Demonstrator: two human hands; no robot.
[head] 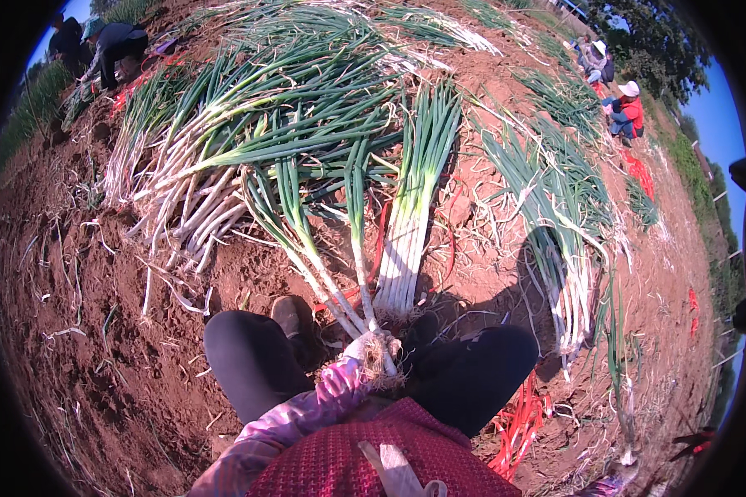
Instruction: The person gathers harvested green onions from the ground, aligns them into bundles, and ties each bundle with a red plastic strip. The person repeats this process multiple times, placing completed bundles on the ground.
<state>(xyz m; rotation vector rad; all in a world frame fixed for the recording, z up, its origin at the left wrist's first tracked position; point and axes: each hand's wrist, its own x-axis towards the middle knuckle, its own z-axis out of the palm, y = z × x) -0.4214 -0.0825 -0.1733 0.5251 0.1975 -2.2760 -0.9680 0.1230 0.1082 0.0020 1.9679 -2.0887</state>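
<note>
My left hand [368, 348], in a pale glove, grips a few long green onions [332, 298] between my knees. Their roots hang by the wrist and the green leaves fan out away from me. Just beyond, a neat bundle of green onions [404, 248] lies on the soil, roots towards me, with red plastic tape [382, 230] beside and partly under it. At the lower right rim, a patterned sleeve [606, 484] shows near a thin onion stalk [626, 410]; my right hand there is too small and dim to make out.
A big heap of green onions [273, 118] spreads ahead to the left. Another pile [566, 273] lies to the right. Red tape strands [519, 428] rest by my right thigh. People in hats [628, 112] sit at the far right; others bend [115, 50] at the far left.
</note>
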